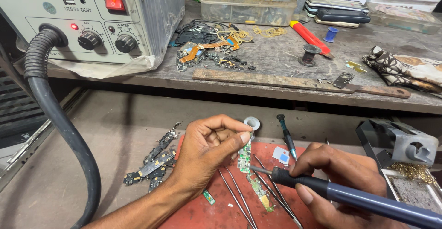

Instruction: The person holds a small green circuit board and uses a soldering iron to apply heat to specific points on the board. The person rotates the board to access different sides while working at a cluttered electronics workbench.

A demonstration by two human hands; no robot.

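My left hand (209, 148) pinches a small green circuit board (244, 156) upright between thumb and forefinger, its lower edge just above the red work mat (202, 213). My right hand (338, 173) is wrapped around a dark blue soldering iron (350, 194) — its metal tip touches the board's lower right side. Thin metal tweezers (237, 199) and a second green board (260, 193) lie on the mat below, a small screwdriver (286, 134) just behind, and broken phone parts (154, 162) sit to the left.
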